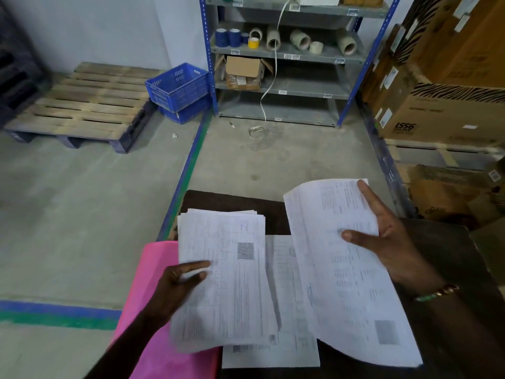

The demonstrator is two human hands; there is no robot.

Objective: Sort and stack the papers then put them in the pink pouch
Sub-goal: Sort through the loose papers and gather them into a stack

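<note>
1. Two hands work over a dark table (235, 199) in the head view, each gripping printed paper. The left hand (177, 285) pinches a thick stack of papers (226, 280) at its left edge, thumb on the top sheet and the other fingers tucked underneath (only the thumb and one fingertip show on the paper).
2. The right hand (390, 242) holds a separate sheet (341, 269) — thumb pressed across its printed face, index finger stretched up along the right edge, the remaining fingers hidden behind it. The sheet is lifted and curves, its lower corner drooping toward the near edge of the table. A beaded bracelet (437, 292) sits on that wrist.
3. Between the two held bundles, one more printed page (284, 348) lies flat on the table, partly covered by both.
4. The pink pouch (153, 296) lies flat at the left side of the table, under the left forearm and the stack's left edge, its left part overhanging the table edge. Whether it is open or closed I cannot tell.
5. Beyond the table is a concrete floor marked with blue-and-green tape lines (188, 170). A wooden pallet (82, 105) sits at far left, with two nested blue crates (179, 87) beside it.
6. A metal shelving unit (287, 53) stands at the back, carrying rolls of tape and an open carton — a white strap dangles from it to the floor. Cardboard boxes (448, 110) are piled on the right.
</note>
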